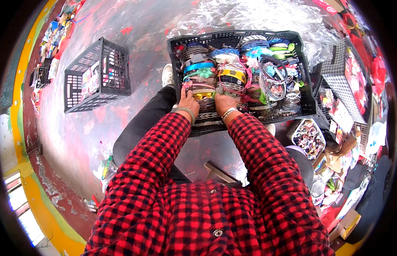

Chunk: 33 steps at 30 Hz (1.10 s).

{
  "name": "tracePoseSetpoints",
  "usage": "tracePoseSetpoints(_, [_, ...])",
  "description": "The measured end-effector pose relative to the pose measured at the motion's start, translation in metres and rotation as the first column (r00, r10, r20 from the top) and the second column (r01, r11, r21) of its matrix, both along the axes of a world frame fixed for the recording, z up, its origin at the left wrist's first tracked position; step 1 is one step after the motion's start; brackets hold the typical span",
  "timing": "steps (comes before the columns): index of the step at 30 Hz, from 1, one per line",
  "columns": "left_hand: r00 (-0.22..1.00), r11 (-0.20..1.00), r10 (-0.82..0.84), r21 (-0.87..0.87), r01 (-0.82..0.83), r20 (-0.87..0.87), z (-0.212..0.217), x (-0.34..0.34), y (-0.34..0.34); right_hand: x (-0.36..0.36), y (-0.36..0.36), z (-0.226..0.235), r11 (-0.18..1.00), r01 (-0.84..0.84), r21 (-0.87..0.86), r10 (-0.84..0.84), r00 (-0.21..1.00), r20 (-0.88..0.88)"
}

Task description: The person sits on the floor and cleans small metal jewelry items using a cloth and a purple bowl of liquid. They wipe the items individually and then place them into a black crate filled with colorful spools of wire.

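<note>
A large black plastic crate (307,91) full of hair headbands stands in front of me, its near edge beneath my wrists. My left hand (188,103) is at the left end of a bundle of headbands (202,91) near the front left of the crate. Its fingers point away from me and rest against the bundle. My right hand (225,103) is bent round the bundle's other end, with part of its fingers hidden among the bands. Behind lie more headbands, including a blue one (199,66), a yellow and black one (231,76) and a loose loop of dark bands (273,79).
A second black crate (115,72) with some packets inside stands on the floor at left. Clear plastic wrap (258,17) lies beyond the full crate. At right are a white basket of small items (308,138), a checked box (348,83) and piled goods.
</note>
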State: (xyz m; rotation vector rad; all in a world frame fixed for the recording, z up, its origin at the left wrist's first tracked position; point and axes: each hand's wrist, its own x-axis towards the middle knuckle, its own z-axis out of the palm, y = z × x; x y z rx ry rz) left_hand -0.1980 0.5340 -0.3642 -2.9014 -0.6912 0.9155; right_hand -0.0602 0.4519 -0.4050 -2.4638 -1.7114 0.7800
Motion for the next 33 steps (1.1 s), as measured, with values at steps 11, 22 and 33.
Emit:
tracePoseSetpoints(11, [0.996, 0.998, 0.049, -0.039, -0.052, -0.074, 0.007, 0.000, 0.001, 0.037, -0.013, 0.070, 0.879, 0.086, 0.468, -0.192, 0.964, 0.183])
tracePoseSetpoints(22, [0.855, 0.998, 0.050, 0.009, -0.064, 0.516, 0.109, 0.002, 0.002, 0.153, -0.074, 0.082, 0.870, 0.243, 0.429, -0.432, 0.796, 0.424])
tracePoseSetpoints(33, [0.819, 0.980, 0.188, -0.162, -0.117, 0.542, 0.107, 0.017, -0.004, 0.146, -0.063, 0.122, 0.679, 0.184, 0.711, -0.467, 0.855, 0.224])
